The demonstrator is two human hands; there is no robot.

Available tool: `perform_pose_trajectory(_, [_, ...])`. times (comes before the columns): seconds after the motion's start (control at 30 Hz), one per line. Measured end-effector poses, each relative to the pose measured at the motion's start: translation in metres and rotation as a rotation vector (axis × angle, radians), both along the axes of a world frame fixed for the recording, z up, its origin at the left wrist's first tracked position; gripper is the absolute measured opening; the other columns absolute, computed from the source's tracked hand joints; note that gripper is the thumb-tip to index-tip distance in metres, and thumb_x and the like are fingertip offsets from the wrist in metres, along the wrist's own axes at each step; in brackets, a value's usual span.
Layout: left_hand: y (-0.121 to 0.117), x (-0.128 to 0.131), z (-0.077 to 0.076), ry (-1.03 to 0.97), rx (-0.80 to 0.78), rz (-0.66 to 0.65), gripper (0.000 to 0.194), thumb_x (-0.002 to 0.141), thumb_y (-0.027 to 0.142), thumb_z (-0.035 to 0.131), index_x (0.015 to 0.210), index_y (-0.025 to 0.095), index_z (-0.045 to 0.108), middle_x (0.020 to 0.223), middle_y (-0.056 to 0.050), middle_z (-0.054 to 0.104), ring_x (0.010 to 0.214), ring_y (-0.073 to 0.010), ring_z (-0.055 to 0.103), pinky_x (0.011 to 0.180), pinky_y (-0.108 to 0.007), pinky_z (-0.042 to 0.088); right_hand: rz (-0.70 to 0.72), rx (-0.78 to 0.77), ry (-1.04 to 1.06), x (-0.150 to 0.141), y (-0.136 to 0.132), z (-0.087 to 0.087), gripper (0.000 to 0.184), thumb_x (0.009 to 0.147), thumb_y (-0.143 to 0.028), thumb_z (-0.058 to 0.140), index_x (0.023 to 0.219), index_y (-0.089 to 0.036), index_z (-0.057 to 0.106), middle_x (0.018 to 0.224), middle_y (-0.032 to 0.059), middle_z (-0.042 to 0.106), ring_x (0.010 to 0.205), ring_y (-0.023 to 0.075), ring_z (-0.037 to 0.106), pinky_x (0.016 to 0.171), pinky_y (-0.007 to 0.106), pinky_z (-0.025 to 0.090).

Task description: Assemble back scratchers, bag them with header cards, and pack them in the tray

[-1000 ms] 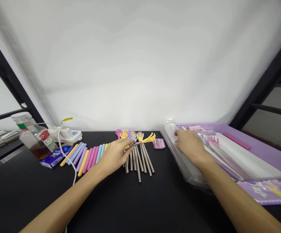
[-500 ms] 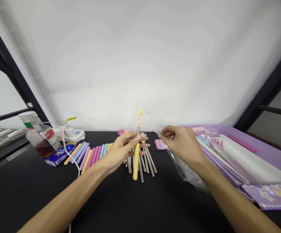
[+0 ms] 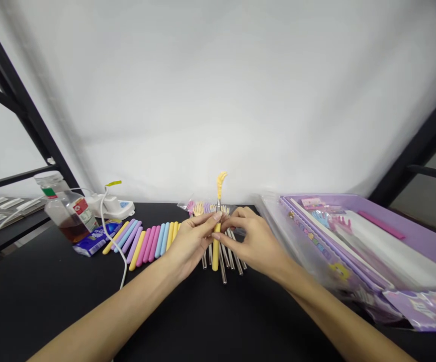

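Observation:
A back scratcher [image 3: 216,254] with a yellow handle, a short metal neck and a small yellow hand-shaped head stands nearly upright in front of me. My left hand [image 3: 193,234] grips the top of its handle between thumb and fingers. From the other side, my right hand [image 3: 253,239] closes its thumb and fingertips on the handle, just below the left thumb. Behind both hands lie several metal back scratcher rods [image 3: 223,266] with coloured claw heads, partly hidden. To the left is a row of pastel handles [image 3: 152,244] in yellow, pink, blue and purple.
At the right sits a purple tray [image 3: 429,246] holding packaged scratchers, with clear plastic bags [image 3: 278,221] beside it. A bottle of brown liquid [image 3: 69,211], a blue packet [image 3: 95,239], a power strip [image 3: 125,208] and a white cable [image 3: 123,269] occupy the left. A wall rises behind.
My right hand has moved left from beside the plastic bags to the yellow handle. The back scratcher's head has turned, and a pink card near the right hand is now out of sight.

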State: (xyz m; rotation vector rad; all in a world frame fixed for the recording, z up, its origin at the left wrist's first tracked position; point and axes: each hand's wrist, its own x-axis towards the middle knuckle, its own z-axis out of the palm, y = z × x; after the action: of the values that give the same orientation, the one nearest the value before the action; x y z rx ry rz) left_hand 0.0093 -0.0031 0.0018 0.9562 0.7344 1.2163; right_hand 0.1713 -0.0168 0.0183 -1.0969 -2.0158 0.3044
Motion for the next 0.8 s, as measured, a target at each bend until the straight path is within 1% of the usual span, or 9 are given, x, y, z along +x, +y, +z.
perform_pose_trajectory(0.17, [-0.003, 0.004, 0.003, -0.087, 0.016, 0.026, 0.025, 0.075, 0.031, 0.083, 0.094, 0.014, 0.078, 0.101, -0.009, 0.076, 0.098, -0.0186, 0.071, 0.099, -0.032, 0.053, -0.082, 0.041, 0.025, -0.006, -0.001, -0.005, 0.009, 0.085, -0.025, 0.063, 0.080, -0.021, 0.069, 0.088, 0.0049, 0.064, 0.091, 0.0226, 0.058, 0.080, 0.037, 0.046])
perform_pose_trajectory(0.27, [-0.005, 0.007, 0.005, -0.122, 0.020, 0.064, 0.024, 0.074, 0.029, 0.084, 0.091, 0.013, 0.077, 0.098, -0.010, 0.076, 0.099, -0.0201, 0.071, 0.100, -0.034, 0.053, -0.077, 0.049, -0.001, -0.007, -0.003, -0.005, 0.011, 0.084, -0.031, 0.066, 0.080, -0.021, 0.068, 0.089, 0.0053, 0.064, 0.093, 0.0241, 0.058, 0.081, 0.038, 0.046])
perform_pose_trajectory(0.37, [-0.007, 0.006, 0.008, -0.134, 0.052, 0.080, 0.025, 0.075, 0.030, 0.083, 0.090, 0.011, 0.075, 0.096, -0.010, 0.075, 0.098, -0.0207, 0.071, 0.100, -0.036, 0.053, -0.055, 0.050, -0.043, -0.005, -0.003, -0.004, 0.018, 0.089, -0.035, 0.062, 0.080, -0.020, 0.067, 0.087, 0.0061, 0.063, 0.092, 0.0244, 0.058, 0.080, 0.037, 0.045])
perform_pose_trajectory(0.43, [-0.004, 0.001, 0.011, -0.156, 0.099, 0.114, 0.025, 0.078, 0.031, 0.081, 0.089, 0.010, 0.073, 0.097, -0.009, 0.073, 0.099, -0.0190, 0.069, 0.102, -0.036, 0.053, -0.064, 0.005, -0.008, 0.001, -0.001, 0.001, 0.022, 0.093, -0.036, 0.055, 0.082, -0.019, 0.064, 0.084, 0.0052, 0.063, 0.083, 0.0213, 0.059, 0.074, 0.034, 0.045])
perform_pose_trajectory(0.5, [0.002, -0.008, 0.014, -0.170, 0.134, 0.193, 0.026, 0.076, 0.027, 0.082, 0.092, 0.012, 0.069, 0.103, -0.007, 0.068, 0.101, -0.0175, 0.068, 0.102, -0.038, 0.054, -0.066, -0.102, 0.077, 0.012, 0.002, 0.007, 0.027, 0.096, -0.042, 0.051, 0.087, -0.019, 0.063, 0.078, 0.0030, 0.062, 0.071, 0.0175, 0.056, 0.065, 0.030, 0.042])
perform_pose_trajectory(0.57, [0.009, -0.018, 0.017, -0.130, 0.155, 0.279, 0.042, 0.066, 0.019, 0.087, 0.101, 0.016, 0.063, 0.115, -0.005, 0.060, 0.103, -0.0191, 0.067, 0.097, -0.041, 0.057, -0.043, -0.194, 0.164, 0.029, 0.005, 0.015, 0.036, 0.096, -0.051, 0.048, 0.092, -0.019, 0.064, 0.073, 0.0017, 0.060, 0.064, 0.0152, 0.052, 0.058, 0.027, 0.038])
perform_pose_trajectory(0.67, [0.017, -0.032, 0.016, 0.020, 0.206, 0.321, 0.080, 0.056, 0.012, 0.090, 0.125, 0.027, 0.052, 0.134, -0.007, 0.048, 0.106, -0.0250, 0.069, 0.092, -0.042, 0.059, -0.026, -0.284, 0.208, 0.055, 0.009, 0.025, 0.049, 0.094, -0.062, 0.048, 0.096, -0.018, 0.068, 0.063, -0.0015, 0.047, 0.056, 0.0122, 0.042, 0.052, 0.026, 0.030])
perform_pose_trajectory(0.73, [0.021, -0.037, 0.014, 0.107, 0.248, 0.306, 0.096, 0.059, 0.014, 0.090, 0.139, 0.034, 0.042, 0.139, -0.010, 0.046, 0.106, -0.0262, 0.070, 0.095, -0.043, 0.056, 0.003, -0.350, 0.194, 0.068, 0.011, 0.029, 0.053, 0.093, -0.065, 0.047, 0.087, -0.017, 0.069, 0.058, -0.0034, 0.039, 0.053, 0.0106, 0.035, 0.051, 0.026, 0.026])
perform_pose_trajectory(0.8, [0.024, -0.040, 0.010, 0.155, 0.285, 0.296, 0.100, 0.064, 0.019, 0.089, 0.146, 0.037, 0.035, 0.137, -0.012, 0.052, 0.103, -0.0259, 0.071, 0.098, -0.046, 0.054, 0.030, -0.363, 0.118, 0.076, 0.012, 0.031, 0.052, 0.091, -0.064, 0.052, 0.075, -0.017, 0.068, 0.059, -0.0022, 0.043, 0.055, 0.0111, 0.039, 0.053, 0.027, 0.029])
